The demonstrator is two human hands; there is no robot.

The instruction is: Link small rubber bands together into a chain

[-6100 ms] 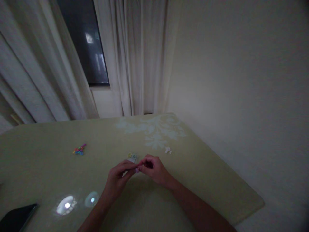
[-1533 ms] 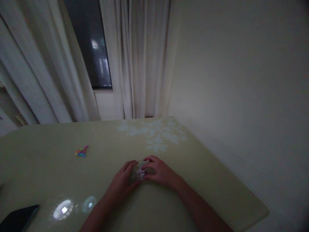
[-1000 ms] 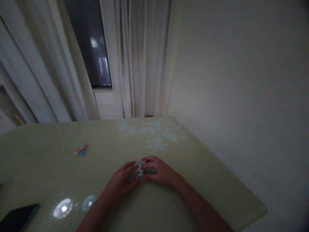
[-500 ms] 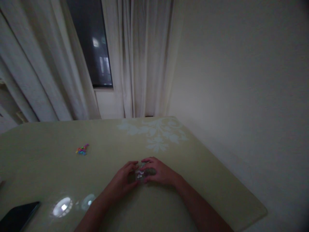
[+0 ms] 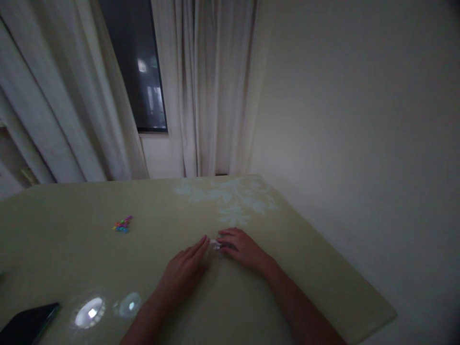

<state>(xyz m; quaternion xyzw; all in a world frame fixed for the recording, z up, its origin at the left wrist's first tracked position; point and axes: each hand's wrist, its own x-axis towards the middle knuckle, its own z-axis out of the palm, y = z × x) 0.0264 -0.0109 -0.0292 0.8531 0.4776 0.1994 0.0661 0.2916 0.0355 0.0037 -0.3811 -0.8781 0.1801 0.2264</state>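
- Head view: a small see-through thing (image 5: 215,245) with whitish bits was on or just above the table (image 5: 341,297), between the two hands. Take it as the middle of the clock, with 12 pointing away from the person.
- The left hand (image 5: 184,269) was at about 8 o'clock. Its fingers were long, straight and close together, with the tips just beside the thing. The thumb was blurry, so I could not tell if the hand gripped anything.
- The right hand (image 5: 241,247) was at 3 o'clock. Its fingers were bent, with small gaps between them, and the tips were at the thing's near side. I could not tell if they pinched it or only touched it.
- Half a second earlier, the left hand was curled around its side like a cup. Now it was flatter, and both hands had moved a little toward 1 o'clock.
- That seemed to mean the left hand was not cupping the thing any more, while both hands were still busy with it.
- The pile of bright little bits (image 5: 122,225) had stayed put, near 10 o'clock. A dark flat thing (image 5: 28,322) lay at 8 o'clock, well apart.
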